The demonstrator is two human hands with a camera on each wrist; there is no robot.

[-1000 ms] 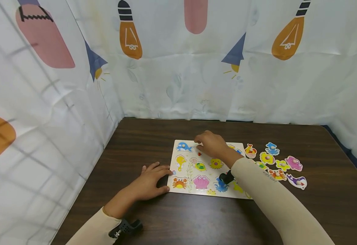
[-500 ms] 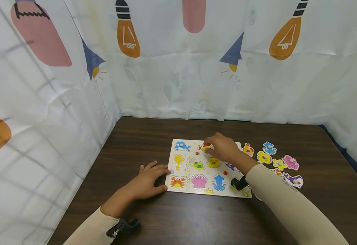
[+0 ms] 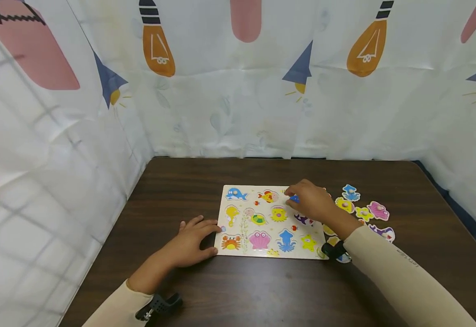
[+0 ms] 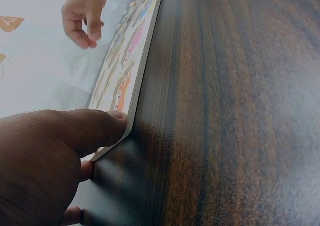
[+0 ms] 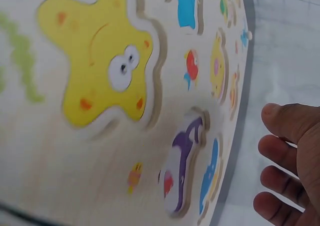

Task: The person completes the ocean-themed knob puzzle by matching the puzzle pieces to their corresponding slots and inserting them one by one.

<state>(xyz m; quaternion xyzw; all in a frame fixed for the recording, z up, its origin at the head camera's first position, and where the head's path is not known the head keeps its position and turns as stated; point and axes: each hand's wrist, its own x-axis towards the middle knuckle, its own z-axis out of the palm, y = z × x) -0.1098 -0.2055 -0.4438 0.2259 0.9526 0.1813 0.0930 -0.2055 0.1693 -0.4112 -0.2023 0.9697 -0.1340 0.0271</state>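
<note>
Since half a second ago the right hand [image 3: 311, 201] has slid from the top middle of the white wooden sea-animal puzzle board [image 3: 270, 223] toward its top right corner, leaving the orange-and-yellow fish piece [image 3: 267, 196] seated in the top row. The left hand [image 3: 188, 240] has not shifted: it lies flat on the dark wood-grain table [image 3: 242, 290], and the left wrist view shows its thumb [image 4: 95, 128] pressed against the board's left edge [image 4: 142, 76], fingers relaxed and holding nothing.

The right hand now hovers over the board's top right corner with fingers loosely curled. A small blue shape [image 3: 294, 198] shows at its fingertips in the head view, but I cannot tell whether the fingers pinch it or only cover a printed recess. In the right wrist view the fingers [image 5: 287, 126] are apart and nothing shows between them.

To do this step well, I judge the bracing hand should stay hard against the left edge so the board does not skid, and any piece should be lowered flat, turned to match its outline before pressing.

The loose painted animal pieces [image 3: 364, 210] lie on the table just right of the board; several are cut off behind the right forearm. The board's top right recesses are hidden under the hand, and the right wrist view is blurred.
</note>
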